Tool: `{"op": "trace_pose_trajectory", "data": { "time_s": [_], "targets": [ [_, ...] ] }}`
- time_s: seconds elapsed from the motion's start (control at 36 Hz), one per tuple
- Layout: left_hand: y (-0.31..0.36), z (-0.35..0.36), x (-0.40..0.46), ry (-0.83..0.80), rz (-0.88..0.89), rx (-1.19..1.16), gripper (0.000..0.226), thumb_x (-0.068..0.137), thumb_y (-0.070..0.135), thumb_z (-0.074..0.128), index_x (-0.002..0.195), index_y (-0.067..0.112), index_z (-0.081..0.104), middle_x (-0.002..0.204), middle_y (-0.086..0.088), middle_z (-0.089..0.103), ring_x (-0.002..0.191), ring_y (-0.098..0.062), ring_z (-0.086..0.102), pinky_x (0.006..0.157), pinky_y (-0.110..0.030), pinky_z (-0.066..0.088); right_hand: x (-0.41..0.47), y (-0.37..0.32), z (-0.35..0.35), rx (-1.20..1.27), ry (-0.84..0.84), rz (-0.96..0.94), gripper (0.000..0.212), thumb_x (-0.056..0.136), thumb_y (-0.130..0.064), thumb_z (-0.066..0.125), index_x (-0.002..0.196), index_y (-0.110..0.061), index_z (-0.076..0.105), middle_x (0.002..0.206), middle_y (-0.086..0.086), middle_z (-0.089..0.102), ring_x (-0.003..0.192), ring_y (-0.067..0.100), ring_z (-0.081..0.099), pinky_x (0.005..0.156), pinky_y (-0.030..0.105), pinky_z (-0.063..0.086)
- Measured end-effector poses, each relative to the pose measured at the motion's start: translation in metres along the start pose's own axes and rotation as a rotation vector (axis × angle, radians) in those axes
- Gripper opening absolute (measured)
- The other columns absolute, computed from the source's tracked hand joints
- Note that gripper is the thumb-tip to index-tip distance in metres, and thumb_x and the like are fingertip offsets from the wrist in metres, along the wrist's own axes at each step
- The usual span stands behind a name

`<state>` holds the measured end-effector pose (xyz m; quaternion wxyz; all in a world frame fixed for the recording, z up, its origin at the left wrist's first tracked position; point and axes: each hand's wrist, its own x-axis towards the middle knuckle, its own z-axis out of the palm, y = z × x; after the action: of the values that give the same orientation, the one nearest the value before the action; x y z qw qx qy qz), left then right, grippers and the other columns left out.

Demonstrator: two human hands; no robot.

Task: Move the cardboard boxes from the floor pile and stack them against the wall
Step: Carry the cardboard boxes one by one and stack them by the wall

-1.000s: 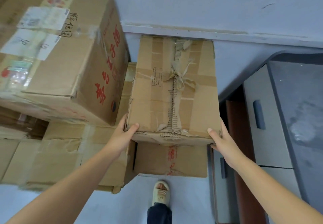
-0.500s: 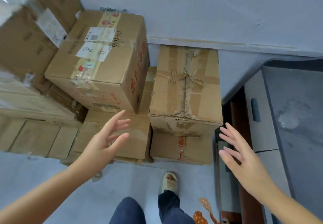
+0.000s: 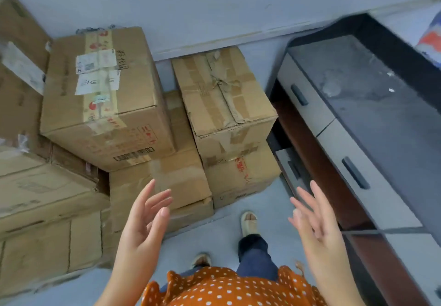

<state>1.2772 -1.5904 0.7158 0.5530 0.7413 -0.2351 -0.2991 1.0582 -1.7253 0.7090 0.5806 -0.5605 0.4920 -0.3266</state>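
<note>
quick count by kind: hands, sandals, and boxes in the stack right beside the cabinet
hands: 2 (left hand, right hand)
sandals: 2
boxes in that stack: 2 (torn-top box on red-print box)
total: 6

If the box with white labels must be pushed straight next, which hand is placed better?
The left hand, probably. It is open on the side of the box with white labels, while the right hand is open near the cabinet.

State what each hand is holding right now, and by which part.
Nothing. The left hand and right hand are open in the air, fingers spread, apart from the torn-top box.
</note>
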Motion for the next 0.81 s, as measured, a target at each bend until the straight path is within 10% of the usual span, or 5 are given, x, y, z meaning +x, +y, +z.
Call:
{"op": "trace_pose_trajectory", "data": {
  "time_s": [0.56, 0.81],
  "targets": [
    [0.010, 0.014, -0.112, -0.943, 0.237, 0.198, 0.053, 0.084, 0.037, 0.049, 0.136, 0.035, 0.039, 0.117, 0.011, 0.065, 0.107, 0.006, 0.059, 0.085, -0.012, 0.048, -0.322, 0.054, 0.004, 0.185, 1.089, 0.073, 0.075, 0.040, -0.094, 0.058, 0.110, -0.075, 0.043, 0.121, -0.033, 0.057, 0.112, -0.003, 0.058, 0.094, 0.029, 0.047],
    [-0.022, 0.024, -0.277, -1.317, 0.251, 0.175, 0.060, 0.067, 0.076, 0.058, 0.119, 0.050, 0.043, 0.112, 0.014, 0.067, 0.107, 0.002, 0.061, 0.096, -0.034, 0.045, -0.522, 0.092, 0.020, 0.210, 1.469, 0.146, 0.056, 0.070, -0.063, 0.059, 0.122, -0.062, 0.038, 0.121, -0.035, 0.055, 0.115, 0.001, 0.057, 0.095, 0.026, 0.047]
  ]
}}
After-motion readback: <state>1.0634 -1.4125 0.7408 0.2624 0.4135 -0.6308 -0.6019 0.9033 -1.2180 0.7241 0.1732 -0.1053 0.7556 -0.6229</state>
